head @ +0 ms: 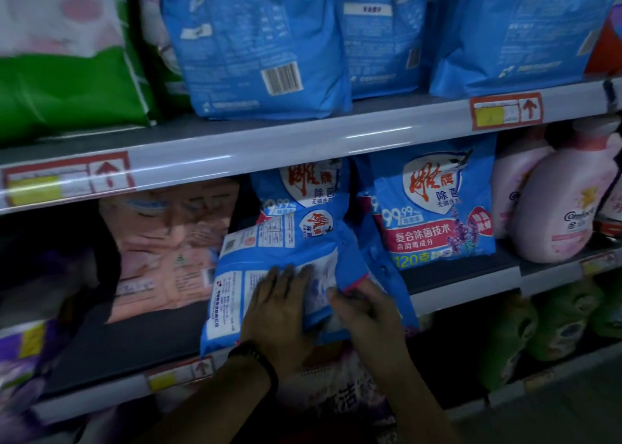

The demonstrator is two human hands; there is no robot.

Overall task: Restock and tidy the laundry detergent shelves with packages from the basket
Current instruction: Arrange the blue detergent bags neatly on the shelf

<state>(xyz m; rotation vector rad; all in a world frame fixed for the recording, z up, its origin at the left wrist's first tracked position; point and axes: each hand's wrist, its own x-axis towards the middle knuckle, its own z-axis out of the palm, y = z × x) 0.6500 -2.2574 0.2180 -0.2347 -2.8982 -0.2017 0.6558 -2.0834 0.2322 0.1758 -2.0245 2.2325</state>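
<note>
A blue detergent bag (269, 268) lies tilted on the middle shelf (134, 339), back side up, its lower end over the shelf's front edge. My left hand (279, 312) lies flat on it with straight fingers. My right hand (363, 312) pinches the bag's right edge near a pink strip. Behind it stands another blue bag (306, 188), and a third blue bag (437, 204) stands upright to the right. No basket is in view.
Pink bags (161, 241) lie at the back left of the same shelf. Pink softener bottles (565, 214) stand at the right. Large blue bags (255, 39) and a green bag (67, 83) fill the shelf above. Green bottles (555, 322) sit below.
</note>
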